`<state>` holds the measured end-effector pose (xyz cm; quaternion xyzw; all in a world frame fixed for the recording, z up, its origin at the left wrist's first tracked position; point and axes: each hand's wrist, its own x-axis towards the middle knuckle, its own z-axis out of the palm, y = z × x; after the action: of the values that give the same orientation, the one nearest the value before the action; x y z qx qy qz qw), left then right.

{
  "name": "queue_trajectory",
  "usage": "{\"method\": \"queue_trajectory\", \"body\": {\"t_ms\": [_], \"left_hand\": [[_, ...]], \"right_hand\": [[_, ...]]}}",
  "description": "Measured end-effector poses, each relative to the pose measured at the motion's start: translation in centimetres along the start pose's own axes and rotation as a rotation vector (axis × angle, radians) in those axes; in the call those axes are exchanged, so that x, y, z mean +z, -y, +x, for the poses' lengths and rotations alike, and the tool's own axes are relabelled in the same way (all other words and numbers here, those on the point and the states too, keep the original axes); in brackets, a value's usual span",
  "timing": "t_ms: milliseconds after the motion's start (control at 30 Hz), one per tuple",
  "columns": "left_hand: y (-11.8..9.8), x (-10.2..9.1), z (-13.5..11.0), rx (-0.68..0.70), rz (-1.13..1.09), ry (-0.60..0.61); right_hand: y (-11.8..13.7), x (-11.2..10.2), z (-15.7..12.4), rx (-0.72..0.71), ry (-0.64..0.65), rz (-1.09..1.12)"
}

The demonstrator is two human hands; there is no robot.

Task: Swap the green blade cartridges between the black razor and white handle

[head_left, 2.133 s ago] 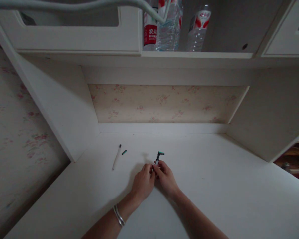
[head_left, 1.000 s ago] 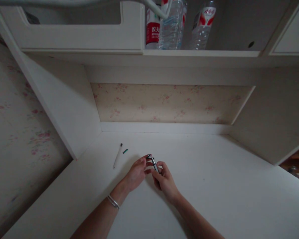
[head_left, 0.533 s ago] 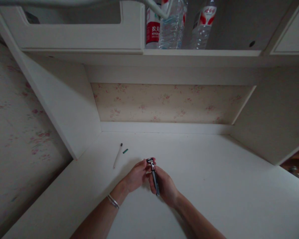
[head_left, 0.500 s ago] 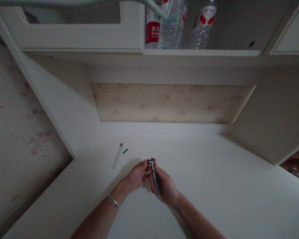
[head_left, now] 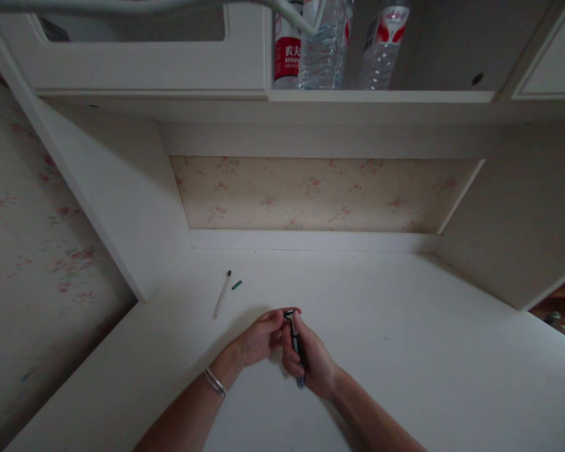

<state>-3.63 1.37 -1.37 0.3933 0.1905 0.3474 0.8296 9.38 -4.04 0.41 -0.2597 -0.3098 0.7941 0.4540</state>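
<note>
Both my hands meet over the middle of the white desk. My right hand is closed round a slim dark razor handle, which points away from me with its head end at my fingertips. My left hand, with a bracelet on its wrist, pinches the head end of that handle. Whether a green cartridge sits there is hidden by my fingers. A white stick with a dark tip and a small green piece lie on the desk to the left of my hands.
A shelf above holds three water bottles, two with red labels. A grey cable runs across the top. White side panels close in the desk on both sides. Floral wallpaper backs the recess.
The razor's green head showed 2.1 s ago and is out of sight now. My hands have drawn slightly toward me, and the handle has turned to lie along my right palm.
</note>
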Motion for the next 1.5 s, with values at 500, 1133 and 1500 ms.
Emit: {"method": "queue_trajectory", "body": {"t_ms": [500, 1133, 1500], "left_hand": [[0.0, 0.4, -0.1, 0.009, -0.007, 0.082], [-0.8, -0.1, 0.3, 0.162, -0.115, -0.067], [-1.4, -0.4, 1.2, 0.334, -0.025, -0.327]], "right_hand": [[-0.1, 0.2, -0.4, -0.014, -0.126, -0.025], [1.4, 0.1, -0.8, -0.148, 0.052, -0.002], [3.3, -2.8, 0.3, -0.335, -0.38, -0.428]]}}
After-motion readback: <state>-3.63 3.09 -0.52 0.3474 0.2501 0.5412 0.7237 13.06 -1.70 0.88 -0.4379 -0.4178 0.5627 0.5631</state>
